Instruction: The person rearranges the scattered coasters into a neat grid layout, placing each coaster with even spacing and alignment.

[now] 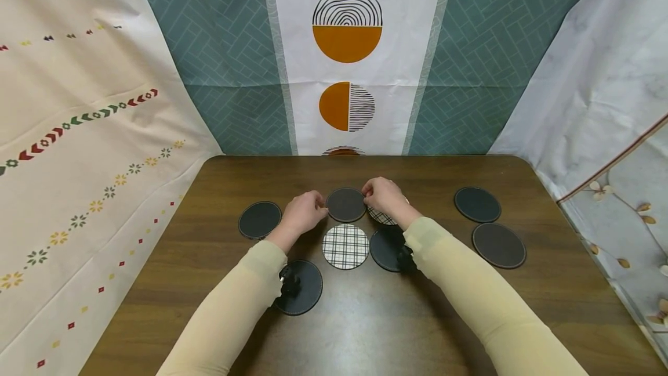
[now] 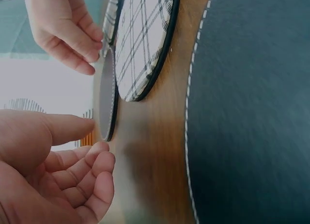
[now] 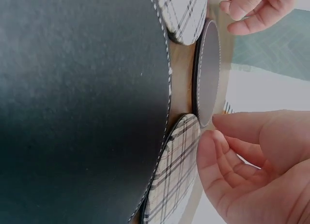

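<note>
A round dark brown coaster point(image 1: 346, 204) with a stitched rim lies flat on the table between both hands. My left hand point(image 1: 302, 212) is at its left edge, thumb and loosely bent fingers parted in the left wrist view. At its right edge is my right hand point(image 1: 385, 195), thumb and forefinger tips close together right by the rim in the right wrist view. A plaid coaster point(image 1: 383, 217) lies partly hidden under the right hand. Just in front of the brown one is a white plaid coaster point(image 1: 345, 246). A black coaster point(image 1: 384, 247) sits below the right wrist.
Another black coaster point(image 1: 308, 288) lies beneath the left wrist, and one point(image 1: 260, 220) is left of the left hand. At the right are a dark coaster point(image 1: 477, 204) and a brown coaster point(image 1: 499, 245). Patterned cloths point(image 1: 250, 45) hang around the wooden table point(image 1: 355, 329).
</note>
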Motion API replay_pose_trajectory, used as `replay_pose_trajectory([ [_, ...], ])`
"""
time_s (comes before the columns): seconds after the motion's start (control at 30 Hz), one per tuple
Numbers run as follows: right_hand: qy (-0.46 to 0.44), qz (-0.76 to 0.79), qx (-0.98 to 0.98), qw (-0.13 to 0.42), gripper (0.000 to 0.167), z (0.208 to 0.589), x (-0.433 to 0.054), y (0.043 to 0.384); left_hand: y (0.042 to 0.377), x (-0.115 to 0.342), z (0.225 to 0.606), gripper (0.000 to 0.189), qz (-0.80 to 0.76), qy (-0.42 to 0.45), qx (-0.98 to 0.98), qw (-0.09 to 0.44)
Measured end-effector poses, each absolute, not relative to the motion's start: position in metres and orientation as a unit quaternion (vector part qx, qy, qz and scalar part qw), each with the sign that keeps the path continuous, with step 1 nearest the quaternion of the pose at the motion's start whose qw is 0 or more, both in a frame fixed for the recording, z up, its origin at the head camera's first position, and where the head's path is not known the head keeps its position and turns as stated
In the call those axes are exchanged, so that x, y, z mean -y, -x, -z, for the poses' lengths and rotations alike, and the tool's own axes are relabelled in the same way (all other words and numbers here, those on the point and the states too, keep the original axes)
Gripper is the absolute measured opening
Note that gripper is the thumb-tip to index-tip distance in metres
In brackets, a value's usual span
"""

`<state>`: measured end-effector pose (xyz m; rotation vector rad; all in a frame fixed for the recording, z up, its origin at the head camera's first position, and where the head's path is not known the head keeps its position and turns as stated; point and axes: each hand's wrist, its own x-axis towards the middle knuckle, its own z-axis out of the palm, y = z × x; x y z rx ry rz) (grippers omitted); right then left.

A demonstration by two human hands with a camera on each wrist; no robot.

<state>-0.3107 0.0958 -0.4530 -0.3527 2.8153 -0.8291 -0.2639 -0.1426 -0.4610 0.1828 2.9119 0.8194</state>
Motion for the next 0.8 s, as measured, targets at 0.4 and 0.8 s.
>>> replay_pose_trajectory([
  [0.4,0.149,0.291,-0.939,0.11,0.029,0.441,-0.088,0.291,0.223,0.177,0.445,0.035,-0.249,-0.074,-0.964,0.063],
  [0.8,0.201,0.287,-0.929,0.117,0.028,0.438,-0.072,0.269,0.181,0.194,0.447,0.048,-0.193,-0.097,-0.975,0.049],
])
